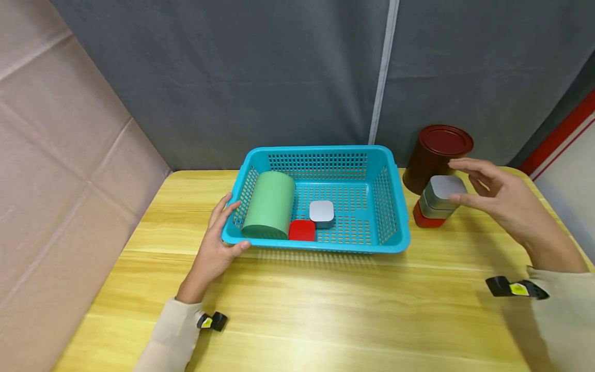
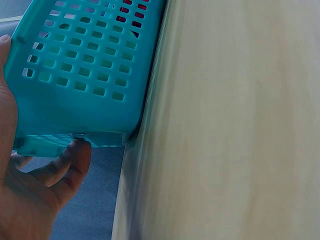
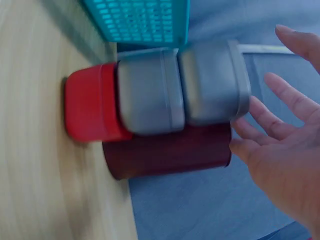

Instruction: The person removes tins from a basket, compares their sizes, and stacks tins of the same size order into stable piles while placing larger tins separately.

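My left hand [image 1: 218, 245] holds the left front corner of a turquoise plastic basket [image 1: 321, 244], thumb by the front rim and fingers at the left side. In the left wrist view, fingertips [image 2: 79, 155] touch the basket's end wall. Inside lie a green cylinder [image 1: 271, 201], a red block-like tin [image 1: 302, 230] and a small grey tin [image 1: 322, 213]. My right hand [image 1: 504, 201] is spread beside a stack of square tins: a red tin [image 3: 92, 102] at the bottom, a grey tin [image 3: 150, 92] above it and another grey tin [image 3: 212, 82] on top. Whether it touches the top tin is unclear.
A tall brown canister [image 1: 425, 165] with a dark red lid stands behind the stack, near the back edge of the wooden table [image 1: 325, 310]. A grey curtain [image 1: 255, 77] hangs behind, and a pinkish cloth wall [image 1: 60, 155] is at the left.
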A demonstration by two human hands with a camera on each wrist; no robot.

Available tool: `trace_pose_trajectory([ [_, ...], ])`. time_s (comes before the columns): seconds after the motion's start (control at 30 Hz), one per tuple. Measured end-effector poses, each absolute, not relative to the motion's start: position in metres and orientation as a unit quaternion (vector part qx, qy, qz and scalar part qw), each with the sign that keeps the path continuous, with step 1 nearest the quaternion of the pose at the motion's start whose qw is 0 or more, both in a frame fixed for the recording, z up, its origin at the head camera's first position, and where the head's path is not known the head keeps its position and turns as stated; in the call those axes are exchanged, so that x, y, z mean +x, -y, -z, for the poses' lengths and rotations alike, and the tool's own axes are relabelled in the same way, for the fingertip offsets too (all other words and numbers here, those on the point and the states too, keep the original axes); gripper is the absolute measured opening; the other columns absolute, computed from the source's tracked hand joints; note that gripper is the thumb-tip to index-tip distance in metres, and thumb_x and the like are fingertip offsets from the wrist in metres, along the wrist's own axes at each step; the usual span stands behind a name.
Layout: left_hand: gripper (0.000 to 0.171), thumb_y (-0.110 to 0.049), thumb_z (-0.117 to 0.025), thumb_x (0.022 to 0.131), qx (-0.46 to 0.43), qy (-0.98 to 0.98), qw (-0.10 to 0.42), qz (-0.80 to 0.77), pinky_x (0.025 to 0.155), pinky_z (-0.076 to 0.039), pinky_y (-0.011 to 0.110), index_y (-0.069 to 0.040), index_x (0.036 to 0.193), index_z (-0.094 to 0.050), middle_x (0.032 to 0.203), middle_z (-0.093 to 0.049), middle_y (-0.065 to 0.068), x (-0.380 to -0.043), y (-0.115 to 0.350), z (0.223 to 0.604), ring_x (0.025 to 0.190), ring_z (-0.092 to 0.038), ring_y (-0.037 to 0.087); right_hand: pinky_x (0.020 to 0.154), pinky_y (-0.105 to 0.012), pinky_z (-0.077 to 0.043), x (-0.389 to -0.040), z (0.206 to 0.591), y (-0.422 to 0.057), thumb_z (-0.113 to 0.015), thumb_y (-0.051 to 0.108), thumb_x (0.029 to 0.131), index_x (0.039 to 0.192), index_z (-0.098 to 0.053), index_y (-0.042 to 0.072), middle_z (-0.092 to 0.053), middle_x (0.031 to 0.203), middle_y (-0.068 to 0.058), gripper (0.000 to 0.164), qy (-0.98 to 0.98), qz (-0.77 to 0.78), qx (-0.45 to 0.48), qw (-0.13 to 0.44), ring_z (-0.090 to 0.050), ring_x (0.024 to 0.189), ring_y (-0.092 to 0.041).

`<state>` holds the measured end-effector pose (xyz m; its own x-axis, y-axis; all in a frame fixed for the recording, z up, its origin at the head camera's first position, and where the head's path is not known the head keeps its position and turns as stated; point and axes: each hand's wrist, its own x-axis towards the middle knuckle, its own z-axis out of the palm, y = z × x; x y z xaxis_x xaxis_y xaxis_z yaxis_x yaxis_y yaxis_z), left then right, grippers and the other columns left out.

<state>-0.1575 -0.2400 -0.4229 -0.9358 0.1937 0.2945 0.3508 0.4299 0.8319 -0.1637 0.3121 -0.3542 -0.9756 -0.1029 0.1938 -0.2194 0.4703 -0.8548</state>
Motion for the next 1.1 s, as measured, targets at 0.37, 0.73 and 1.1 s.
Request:
trace_pose_trajectory([
  [0.37,0.087,-0.016,-0.086,0.082,-0.161,0.84,0.074,0.512,0.11,-0.032,0.008,-0.014,0.158,-0.044,0.175,-0.015,-0.005,-0.158,0.241,0.424,0.158,-0.021,0.032,0.118,-0.008,-0.027,-0.157,0.335,-0.288,-0.074,0.001,0.095,0.146,-0.058,0.015,-0.049,0.154,0.01,0.056,0.849,-0.513,0.09,0.093,-0.039,0.143,0.002],
  [0.73,0.087,-0.014,-0.086,0.082,-0.163,0.842,0.076,0.509,0.11,-0.033,0.007,-0.013,0.158,-0.044,0.176,-0.015,0.003,-0.158,0.24,0.423,0.158,-0.022,0.033,0.115,-0.007,-0.031,-0.155,0.319,-0.25,-0.074,0.003,0.095,0.146,-0.059,0.015,-0.05,0.154,0.005,0.055,0.839,-0.519,0.136,0.088,-0.042,0.142,-0.003],
  [1.1,0.086,-0.01,-0.085,0.083,-0.161,0.842,0.074,0.51,0.108,-0.034,0.006,-0.013,0.159,-0.043,0.176,-0.014,0.001,-0.158,0.24,0.423,0.158,-0.021,0.035,0.119,-0.013,-0.031,-0.165,0.32,-0.201,-0.078,0.009,0.093,0.145,-0.06,0.014,-0.049,0.154,0.002,0.055,0.829,-0.527,0.184,0.038,-0.037,0.152,-0.014],
])
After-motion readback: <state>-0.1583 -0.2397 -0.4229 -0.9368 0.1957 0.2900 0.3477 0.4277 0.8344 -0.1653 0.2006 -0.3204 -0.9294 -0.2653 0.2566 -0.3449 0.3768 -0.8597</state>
